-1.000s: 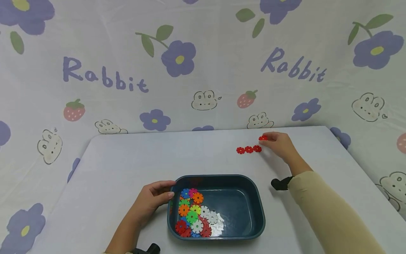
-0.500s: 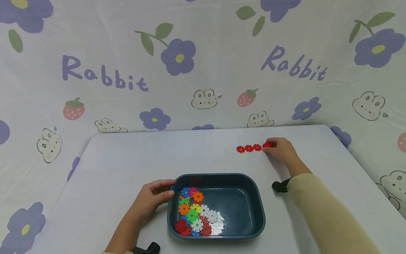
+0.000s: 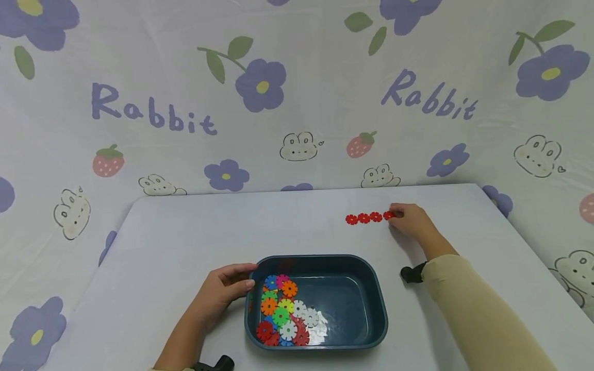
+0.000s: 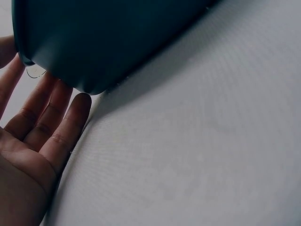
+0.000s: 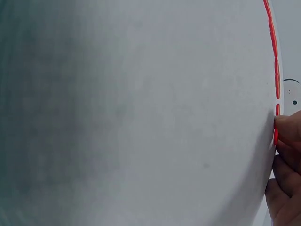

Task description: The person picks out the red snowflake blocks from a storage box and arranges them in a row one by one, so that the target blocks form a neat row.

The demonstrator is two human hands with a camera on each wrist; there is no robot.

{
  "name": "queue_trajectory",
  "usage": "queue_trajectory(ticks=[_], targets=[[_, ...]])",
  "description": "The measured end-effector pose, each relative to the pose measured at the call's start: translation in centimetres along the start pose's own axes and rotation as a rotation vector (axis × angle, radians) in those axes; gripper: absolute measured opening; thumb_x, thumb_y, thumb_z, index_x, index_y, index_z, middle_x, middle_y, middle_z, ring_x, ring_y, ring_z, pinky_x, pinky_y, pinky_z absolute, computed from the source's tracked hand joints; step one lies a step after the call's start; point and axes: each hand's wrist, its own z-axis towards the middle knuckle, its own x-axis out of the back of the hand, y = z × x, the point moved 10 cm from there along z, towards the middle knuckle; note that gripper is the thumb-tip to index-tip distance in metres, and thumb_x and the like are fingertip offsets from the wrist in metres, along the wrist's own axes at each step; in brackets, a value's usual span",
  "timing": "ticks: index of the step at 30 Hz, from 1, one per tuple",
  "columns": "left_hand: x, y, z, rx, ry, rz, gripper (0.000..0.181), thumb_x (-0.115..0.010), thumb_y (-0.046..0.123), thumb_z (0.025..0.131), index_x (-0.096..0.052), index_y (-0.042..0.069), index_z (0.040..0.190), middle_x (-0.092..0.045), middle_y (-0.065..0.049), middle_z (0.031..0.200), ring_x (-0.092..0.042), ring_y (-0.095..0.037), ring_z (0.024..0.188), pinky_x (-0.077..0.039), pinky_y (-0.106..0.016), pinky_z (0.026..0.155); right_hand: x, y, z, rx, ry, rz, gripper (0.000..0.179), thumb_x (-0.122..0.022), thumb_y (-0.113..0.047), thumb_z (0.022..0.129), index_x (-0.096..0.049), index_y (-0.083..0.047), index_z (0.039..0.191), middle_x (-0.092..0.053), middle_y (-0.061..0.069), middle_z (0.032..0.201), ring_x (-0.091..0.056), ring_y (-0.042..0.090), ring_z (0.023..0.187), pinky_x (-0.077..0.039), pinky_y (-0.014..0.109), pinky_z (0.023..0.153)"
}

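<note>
A row of red toothed snowflake discs (image 3: 364, 218) lies toward the far right of the white table. My right hand (image 3: 410, 221) pinches the red disc (image 3: 388, 215) at the row's right end. In the right wrist view that disc (image 5: 277, 136) stands between thumb and fingers, flat at table level, with a small gap from the one beside it. My left hand (image 3: 223, 288) rests against the left end of a dark blue tray (image 3: 378, 288), its fairly straight fingers (image 4: 70, 127) along the outer wall. Some of its fingertips are hidden by the tray.
Many coloured discs (image 3: 280, 316) in red, orange, green, blue, yellow and white lie loose in the tray's left half. Behind the table (image 3: 223, 226) hangs a patterned cloth (image 3: 325, 93). Black wrist mounts (image 3: 412, 273) stick out at both sleeves.
My right hand has lowered the red disc from above the row to its right end and drawn it slightly left. The left hand and the tray have stayed put.
</note>
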Motion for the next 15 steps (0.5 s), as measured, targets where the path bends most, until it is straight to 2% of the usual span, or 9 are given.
queue_trajectory(ticks=[6,9,15], targets=[[0.0,-0.3,0.1,0.008,0.013,-0.006,0.042,-0.072,0.014,0.088,-0.063,0.001,0.128,-0.068,-0.009,0.118,-0.066,-0.019,0.103,-0.058,-0.033,0.085,0.2,-0.1,-0.1,0.009,0.015,0.006,0.047,-0.06,-0.019,0.097,-0.052,0.0,0.139,-0.042,0.022,0.15,-0.032,0.044,0.141,-0.031,0.058,0.113],[0.1,-0.4,0.1,0.016,0.022,-0.008,0.042,-0.073,0.014,0.088,-0.064,0.002,0.127,-0.069,-0.008,0.118,-0.066,-0.019,0.103,-0.058,-0.034,0.085,0.1,-0.3,-0.3,0.005,0.011,0.01,0.049,-0.061,-0.021,0.097,-0.051,0.0,0.14,-0.045,0.023,0.147,-0.035,0.044,0.139,-0.033,0.058,0.112],[0.2,-0.5,0.1,0.02,0.024,-0.011,0.042,-0.074,0.016,0.087,-0.064,0.004,0.127,-0.068,-0.008,0.119,-0.066,-0.02,0.104,-0.058,-0.034,0.085,0.5,-1.9,-0.8,0.011,0.0,0.017,0.053,-0.058,-0.026,0.098,-0.047,0.0,0.142,-0.047,0.026,0.145,-0.039,0.045,0.136,-0.037,0.058,0.109]])
